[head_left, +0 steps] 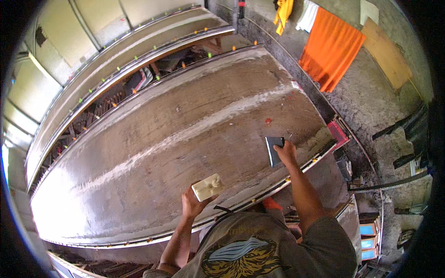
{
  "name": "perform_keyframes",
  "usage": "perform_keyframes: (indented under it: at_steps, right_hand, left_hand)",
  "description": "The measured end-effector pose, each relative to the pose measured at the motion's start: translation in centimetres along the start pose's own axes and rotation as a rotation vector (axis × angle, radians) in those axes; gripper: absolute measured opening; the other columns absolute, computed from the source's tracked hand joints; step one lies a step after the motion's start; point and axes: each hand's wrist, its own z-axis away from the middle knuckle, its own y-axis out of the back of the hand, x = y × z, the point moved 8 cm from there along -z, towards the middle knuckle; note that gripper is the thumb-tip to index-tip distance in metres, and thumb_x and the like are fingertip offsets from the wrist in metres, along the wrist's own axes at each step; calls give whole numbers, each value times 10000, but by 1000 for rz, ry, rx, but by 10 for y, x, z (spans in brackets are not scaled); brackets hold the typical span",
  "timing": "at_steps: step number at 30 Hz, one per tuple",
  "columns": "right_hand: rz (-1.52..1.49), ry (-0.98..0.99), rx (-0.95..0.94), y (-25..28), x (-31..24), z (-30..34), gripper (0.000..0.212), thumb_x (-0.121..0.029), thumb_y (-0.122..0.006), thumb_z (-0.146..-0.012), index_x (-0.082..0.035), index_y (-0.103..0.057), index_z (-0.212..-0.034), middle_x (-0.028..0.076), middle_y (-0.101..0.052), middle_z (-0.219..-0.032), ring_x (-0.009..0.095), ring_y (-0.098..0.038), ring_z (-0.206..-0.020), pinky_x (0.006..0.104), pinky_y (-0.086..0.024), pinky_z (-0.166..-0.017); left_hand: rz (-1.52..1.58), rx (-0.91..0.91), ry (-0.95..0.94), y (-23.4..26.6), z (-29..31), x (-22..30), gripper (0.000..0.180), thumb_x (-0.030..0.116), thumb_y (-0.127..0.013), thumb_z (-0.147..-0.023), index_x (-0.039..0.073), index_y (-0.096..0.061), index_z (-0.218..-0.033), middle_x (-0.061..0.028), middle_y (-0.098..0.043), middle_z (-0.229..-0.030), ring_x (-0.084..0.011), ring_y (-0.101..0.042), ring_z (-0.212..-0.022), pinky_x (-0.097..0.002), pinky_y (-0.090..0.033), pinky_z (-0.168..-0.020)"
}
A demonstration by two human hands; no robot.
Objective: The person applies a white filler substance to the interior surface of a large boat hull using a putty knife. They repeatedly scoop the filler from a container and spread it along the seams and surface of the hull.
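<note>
My left hand (189, 203) is closed around the underside of a small cream-coloured rectangular board (200, 192), holding it above the near side of a long table. A soft-looking lump of cream paste lies on the board's top. Farther right, my right hand (288, 154) grips a flat, dark rectangular spreader (274, 152) by its right edge, thumb on top. The spreader is over the table's brown, worn surface (222, 143); whether it touches cannot be told. A whitish streak (171, 142) runs lengthwise along the tabletop, and a red spot (268, 121) lies beyond the spreader.
Small orange and green clips (183, 65) line the table's far rail. Behind it stands a second long table (153, 36), with wood pieces in the gap. An orange cloth (331, 48) hangs on the right wall. Blue-faced boxes (368, 242) are stacked at lower right.
</note>
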Motion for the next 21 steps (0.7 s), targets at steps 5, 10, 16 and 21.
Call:
perform_keyframes:
  at_steps: [5, 10, 16, 21]
  right_hand:
    - [-56, -5, 93, 42, 100, -34, 466, -361, -816, -761, 18, -690, -1000, 234, -720, -953, 401, -703, -904, 479, -538, -803]
    - [76, -40, 146, 82, 136, -62, 490, -353, -774, -816, -1, -647, -1131, 221, -718, -946, 393, -709, -907, 484, -556, -803]
    - [150, 79, -53, 1, 61, -86, 228, -199, -639, -889, -34, -652, -1047, 184, -708, -918, 394, -710, -814, 512, -575, -728]
    - [292, 735, -146, -83, -78, 53, 197, -174, -608, -861, -18, -645, -977, 149, -693, -861, 299, -711, -775, 491, -587, -617]
  left_hand:
    - [-88, -52, -139, -63, -53, 85, 692, 400, -938, -689, 10, -642, -1178, -190, -742, -1058, -324, -729, -1007, -437, -575, -869]
    - [-132, -32, -130, -119, -85, 150, 657, 383, -938, -703, 14, -653, -1165, -195, -745, -1059, -300, -740, -991, -409, -579, -860]
    - [99, 70, -52, -153, -92, 175, 619, 312, -937, -720, 9, -663, -1185, -129, -753, -1094, -213, -724, -998, -367, -568, -884]
    - [211, 194, 64, -127, -63, 167, 593, 217, -932, -711, -4, -660, -1189, -96, -746, -1101, -180, -702, -989, -351, -559, -893]
